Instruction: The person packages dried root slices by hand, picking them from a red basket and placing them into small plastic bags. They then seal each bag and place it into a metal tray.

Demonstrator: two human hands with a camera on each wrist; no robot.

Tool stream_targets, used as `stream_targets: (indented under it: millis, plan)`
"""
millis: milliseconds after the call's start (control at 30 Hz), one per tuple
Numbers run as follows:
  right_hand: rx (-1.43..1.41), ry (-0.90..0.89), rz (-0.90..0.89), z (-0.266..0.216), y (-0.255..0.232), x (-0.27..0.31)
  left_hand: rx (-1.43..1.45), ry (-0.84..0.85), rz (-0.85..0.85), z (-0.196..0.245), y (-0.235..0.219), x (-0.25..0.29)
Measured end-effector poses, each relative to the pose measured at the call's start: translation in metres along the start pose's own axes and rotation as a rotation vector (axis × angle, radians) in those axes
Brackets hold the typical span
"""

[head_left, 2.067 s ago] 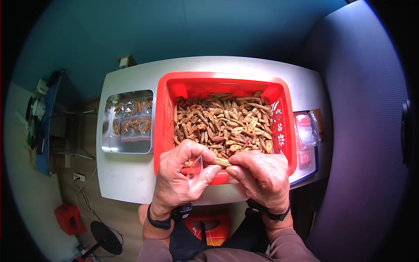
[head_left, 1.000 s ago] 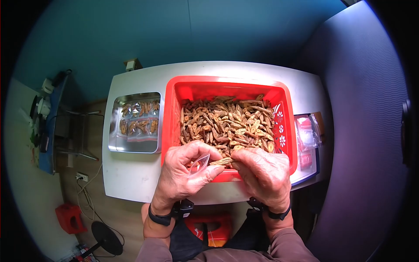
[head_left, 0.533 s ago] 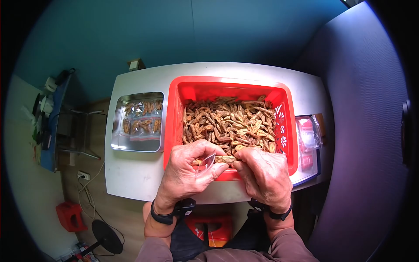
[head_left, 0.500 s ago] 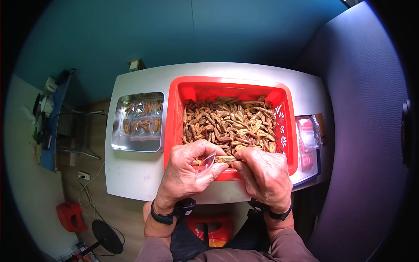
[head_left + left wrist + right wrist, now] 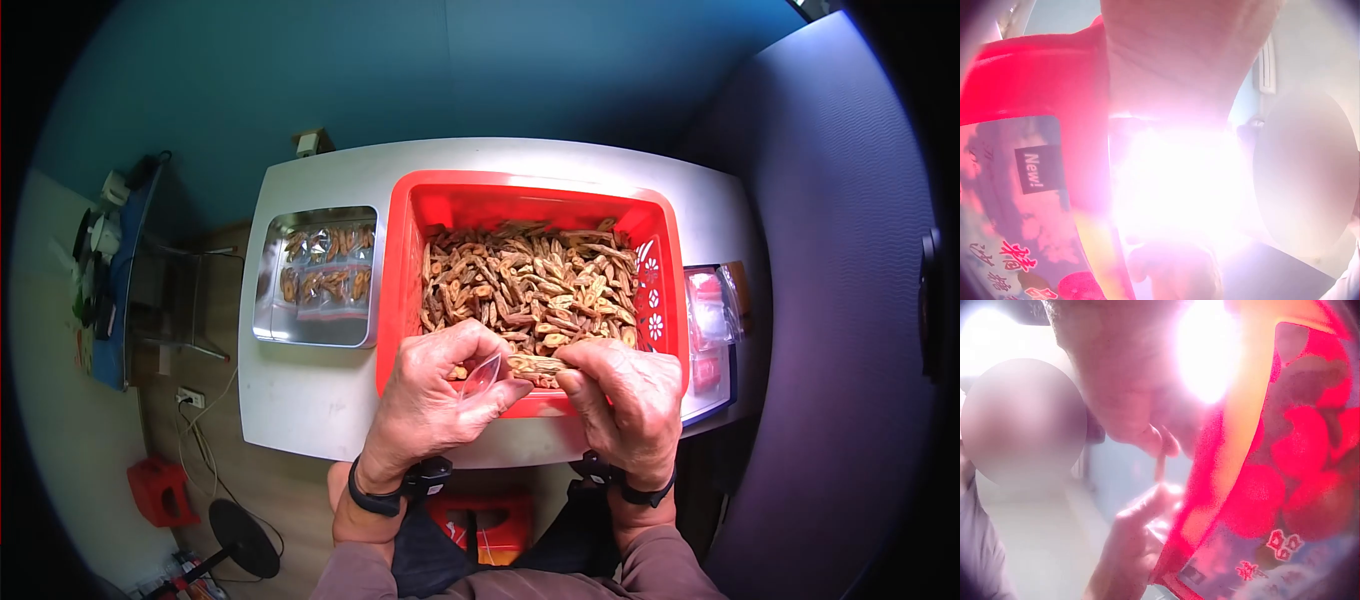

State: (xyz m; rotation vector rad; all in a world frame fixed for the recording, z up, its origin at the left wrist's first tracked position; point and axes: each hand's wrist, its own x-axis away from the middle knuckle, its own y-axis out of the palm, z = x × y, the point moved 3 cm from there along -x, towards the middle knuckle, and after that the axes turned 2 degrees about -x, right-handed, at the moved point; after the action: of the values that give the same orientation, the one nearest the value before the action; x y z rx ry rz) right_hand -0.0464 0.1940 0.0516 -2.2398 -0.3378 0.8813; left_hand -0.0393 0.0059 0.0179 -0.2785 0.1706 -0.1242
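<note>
Plastic bag [image 5: 484, 378], likely slippery, sits in the left hand [image 5: 436, 392] over the red basket [image 5: 530, 180]; the right hand [image 5: 632, 398] pinches a dried slice [image 5: 536, 364], probably light, stiff, best gripped at one end.

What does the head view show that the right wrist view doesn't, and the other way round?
Only the head view shows the metal tray, its small filled bags and the heap of dried slices inside the red basket. Only the right wrist view shows the printed fruit picture on the basket's outer side. Both show the basket itself, the left hand and the right hand.
</note>
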Motion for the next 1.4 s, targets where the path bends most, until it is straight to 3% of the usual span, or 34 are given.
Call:
stream_targets:
  millis: [367, 433, 833, 1100, 1400]
  plan:
    - [-0.005, -0.042, 0.042, -0.005, -0.008, 0.005, -0.143, 0.004, -0.016, 0.001, 0.007, -0.002]
    - [-0.004, -0.055, 0.047, -0.005, -0.009, 0.004, -0.277, 0.106, -0.001, 0.000, 0.008, -0.002]
    - [0.008, 0.051, -0.108, -0.009, -0.002, 0.003, -0.507, 0.243, 0.061, -0.001, 0.014, -0.002]
    - [0.087, 0.085, -0.222, -0.007, 0.000, 0.003, -0.526, 0.252, 0.063, 0.001, 0.016, -0.002]
    - [0.004, 0.080, -0.129, -0.005, 0.013, 0.004, -0.471, 0.259, 0.073, 0.004, 0.016, -0.002]
